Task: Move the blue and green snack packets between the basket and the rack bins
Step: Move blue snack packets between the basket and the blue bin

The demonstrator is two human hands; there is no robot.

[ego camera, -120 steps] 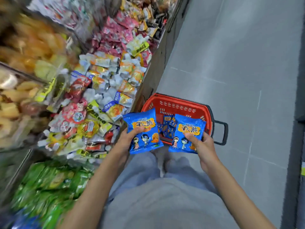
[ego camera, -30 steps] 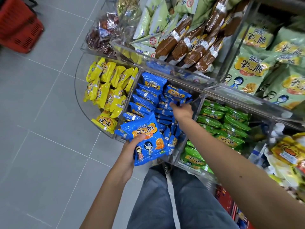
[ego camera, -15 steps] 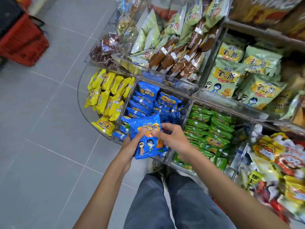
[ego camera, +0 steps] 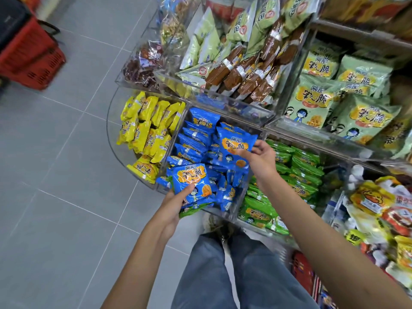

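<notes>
My left hand (ego camera: 176,204) grips a stack of blue snack packets (ego camera: 191,180) at the front edge of the clear bin (ego camera: 234,210) that holds several blue packets; a green packet edge (ego camera: 189,211) shows under the stack. My right hand (ego camera: 258,158) pinches one blue packet (ego camera: 234,146) by its side, above the blue bin's right half. Green packets (ego camera: 296,172) fill the bin to the right. The red basket (ego camera: 31,56) stands on the floor at the far left, away from both hands.
Yellow packets (ego camera: 147,132) fill the curved bin left of the blue one. An upper clear shelf (ego camera: 223,90) with brown and pale green bags overhangs the bins. Large green bags (ego camera: 334,97) sit at the upper right. Grey tiled floor (ego camera: 55,175) lies on the left.
My right hand has taken one blue packet from the stack in my left hand and lifted it up and right over the blue bin. The view has shifted slightly closer.
</notes>
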